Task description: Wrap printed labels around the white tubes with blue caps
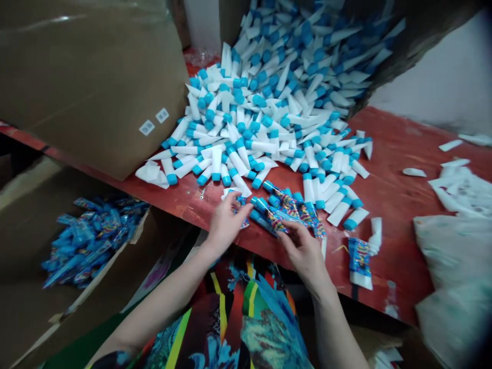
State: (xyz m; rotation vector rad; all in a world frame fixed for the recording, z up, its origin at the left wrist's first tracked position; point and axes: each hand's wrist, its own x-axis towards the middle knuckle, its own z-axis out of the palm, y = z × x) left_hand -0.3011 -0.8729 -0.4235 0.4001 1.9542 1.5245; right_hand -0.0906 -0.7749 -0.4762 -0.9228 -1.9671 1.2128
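Note:
A big heap of white tubes with blue caps [269,102] spills from a tipped carton onto the red table [392,169]. At the table's front edge lies a small bunch of tubes with colourful labels [286,207]. My left hand [225,223] rests on the left end of that bunch, its fingers curled round one labelled tube. My right hand [303,251] pinches the labelled tubes from the near side, fingers bent over them.
A carton [46,287] at lower left holds several labelled tubes [88,236]. A large cardboard box [88,77] stands at the back left. One labelled tube [359,261] lies apart at the right. White backing sheets [457,184] and a plastic bag [453,266] are at the right.

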